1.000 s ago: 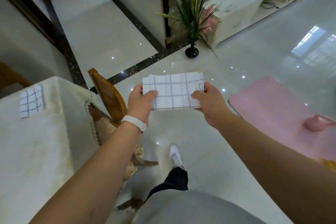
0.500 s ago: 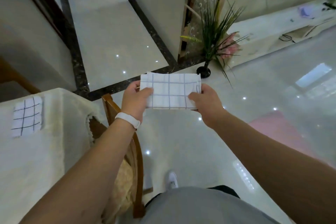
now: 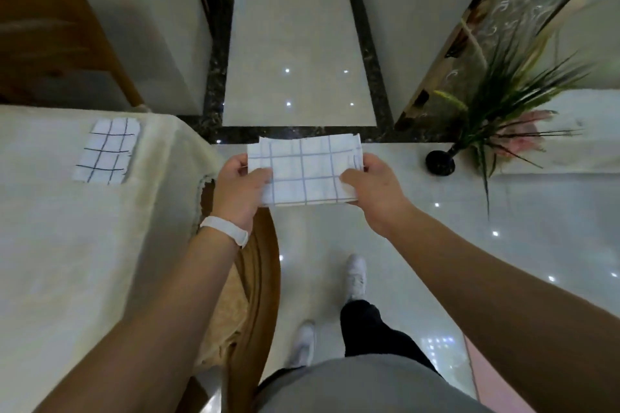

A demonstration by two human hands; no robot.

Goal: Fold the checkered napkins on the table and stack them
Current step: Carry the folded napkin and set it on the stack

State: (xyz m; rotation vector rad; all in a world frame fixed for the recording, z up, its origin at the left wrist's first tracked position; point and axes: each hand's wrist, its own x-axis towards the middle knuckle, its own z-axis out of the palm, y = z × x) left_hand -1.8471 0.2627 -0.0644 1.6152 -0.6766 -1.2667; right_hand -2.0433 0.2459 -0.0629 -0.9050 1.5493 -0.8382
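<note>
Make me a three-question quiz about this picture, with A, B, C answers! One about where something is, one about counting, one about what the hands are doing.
1. Where does the other folded napkin lie?
A. On the table
B. On the floor
C. On the chair

2. How many checkered napkins can you see?
A. One
B. Two
C. Four

3. How is the napkin in the air held?
A. By one hand only
B. By both hands, one at each end
C. It hangs over an arm

Answers:
1 A: the folded napkin rests on the table.
2 B: that one plus the held napkin.
3 B: the left hand and right hand pinch its ends.
</note>
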